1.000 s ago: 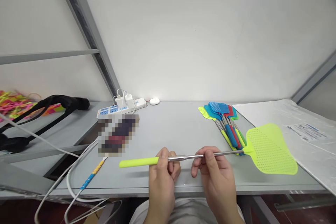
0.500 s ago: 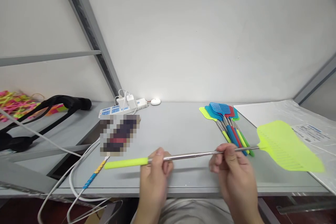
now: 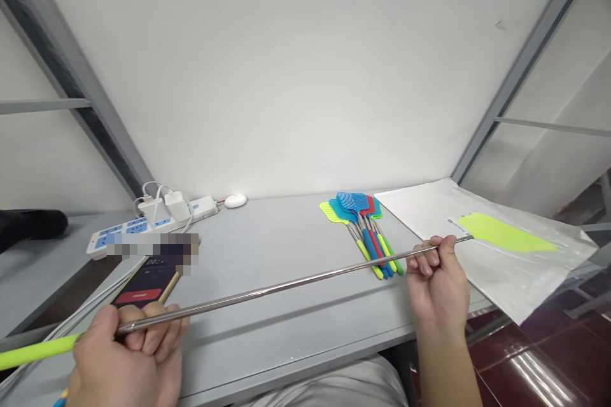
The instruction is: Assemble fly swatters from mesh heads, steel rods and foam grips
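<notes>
A telescopic fly swatter (image 3: 286, 282) with a yellow-green handle and head stretches across the view, its metal shaft drawn out long. My left hand (image 3: 128, 356) is closed around the shaft beside the handle, at the lower left. Near the swatter's head, my right hand (image 3: 439, 286) grips the other end of the shaft with thumb and fingers. Behind the shaft, a pile of short fly swatters (image 3: 365, 222) in blue, red, yellow and green lies on the grey table (image 3: 267, 238).
A white plastic bag (image 3: 420, 203) with a label lies at the right, under the swatter's head. At the left are a phone (image 3: 147, 280), partly blurred out, a power strip (image 3: 128, 229) with chargers and cables, and a small white case (image 3: 235, 201). Metal posts (image 3: 501, 89) frame the table.
My hands have moved far apart, and the swatter's shaft has become much longer between them. The view has turned to the right, showing more of the white bag and the floor.
</notes>
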`<state>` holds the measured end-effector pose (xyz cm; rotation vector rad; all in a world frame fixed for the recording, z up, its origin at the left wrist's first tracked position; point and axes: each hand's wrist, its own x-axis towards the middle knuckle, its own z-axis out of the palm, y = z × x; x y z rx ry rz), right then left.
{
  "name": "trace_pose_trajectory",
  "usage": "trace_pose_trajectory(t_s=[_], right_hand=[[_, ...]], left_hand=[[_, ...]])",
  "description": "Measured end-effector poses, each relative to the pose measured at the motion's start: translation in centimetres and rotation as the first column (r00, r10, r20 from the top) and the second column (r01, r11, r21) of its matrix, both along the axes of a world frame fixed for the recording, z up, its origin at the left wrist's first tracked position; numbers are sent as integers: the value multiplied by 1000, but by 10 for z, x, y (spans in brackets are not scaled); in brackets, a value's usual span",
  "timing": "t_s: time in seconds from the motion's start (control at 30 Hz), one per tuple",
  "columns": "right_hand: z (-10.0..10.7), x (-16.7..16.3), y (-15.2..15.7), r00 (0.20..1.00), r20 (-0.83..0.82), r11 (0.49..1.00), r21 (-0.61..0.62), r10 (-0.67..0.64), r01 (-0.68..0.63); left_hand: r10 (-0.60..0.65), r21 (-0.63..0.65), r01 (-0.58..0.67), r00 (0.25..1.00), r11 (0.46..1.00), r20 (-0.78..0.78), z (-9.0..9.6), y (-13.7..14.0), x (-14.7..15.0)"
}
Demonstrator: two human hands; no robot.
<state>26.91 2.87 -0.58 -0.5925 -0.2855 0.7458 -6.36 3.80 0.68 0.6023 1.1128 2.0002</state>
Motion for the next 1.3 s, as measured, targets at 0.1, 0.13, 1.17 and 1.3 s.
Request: trace_pose_trajectory(t_s=[0.1, 0.13, 1.17, 1.3], right_hand=[[-7, -24, -1, 998, 46, 998, -30, 53, -51], [-10, -37, -3, 992, 74, 994, -57, 100, -96], [-30, -111, -32, 696, 233, 733, -169, 679, -658], [-27, -98, -31, 782, 250, 821, -143, 571, -553]], left_hand=[[-38, 27, 36, 998, 999, 43, -2, -6, 19], [-62, -7, 62, 996, 998, 58, -5, -9, 29], [-379, 15, 379, 925, 925, -15, -33, -31, 89], [-192, 84, 193, 981, 978, -19, -26, -30, 77]])
